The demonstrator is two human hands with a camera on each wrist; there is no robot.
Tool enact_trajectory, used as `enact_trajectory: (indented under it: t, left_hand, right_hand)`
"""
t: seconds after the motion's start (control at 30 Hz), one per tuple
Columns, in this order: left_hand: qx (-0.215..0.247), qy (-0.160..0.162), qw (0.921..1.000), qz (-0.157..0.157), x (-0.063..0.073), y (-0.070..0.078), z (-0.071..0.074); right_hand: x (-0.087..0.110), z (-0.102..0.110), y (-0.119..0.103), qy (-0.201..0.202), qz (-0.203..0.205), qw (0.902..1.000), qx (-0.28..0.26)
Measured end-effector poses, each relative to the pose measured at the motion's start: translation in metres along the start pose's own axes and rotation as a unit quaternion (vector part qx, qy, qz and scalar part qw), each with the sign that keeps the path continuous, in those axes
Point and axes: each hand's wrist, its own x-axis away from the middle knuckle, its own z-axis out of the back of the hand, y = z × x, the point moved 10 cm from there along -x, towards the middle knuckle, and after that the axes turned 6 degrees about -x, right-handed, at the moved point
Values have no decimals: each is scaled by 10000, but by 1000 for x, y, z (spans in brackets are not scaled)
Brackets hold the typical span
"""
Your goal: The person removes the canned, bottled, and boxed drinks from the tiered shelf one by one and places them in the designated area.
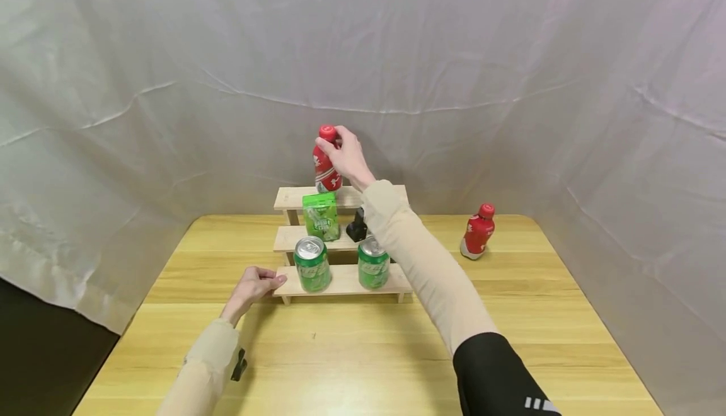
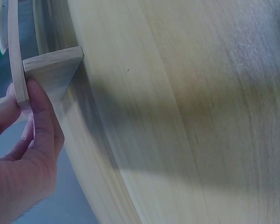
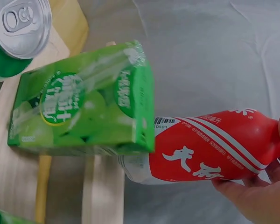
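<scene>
A red bottle with a red cap stands at the left part of the top step of a three-tier wooden rack. My right hand grips it near the neck, and the right wrist view shows thumb and fingers around the bottle's upper end. My left hand pinches the left end of the lowest step between thumb and fingers; the left wrist view shows the board's edge between them. A green box sits on the middle step, in front of the bottle.
Two green cans stand on the lowest step. A small black object is on the middle step, partly behind my right sleeve. Another red bottle stands on the table at right. Grey cloth surrounds the table.
</scene>
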Motion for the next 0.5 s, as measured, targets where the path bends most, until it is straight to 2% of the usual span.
enact_trajectory:
  t: [0.23,0.5]
  left_hand:
    - [-34,0,10000,-39,-3,0,-2]
    - [-77,-7,10000,-40,-2,-3,0]
  right_hand:
    - [5,38,-11,410,197,9985,-289]
    - [14,94,-10,847,246,9953,-392]
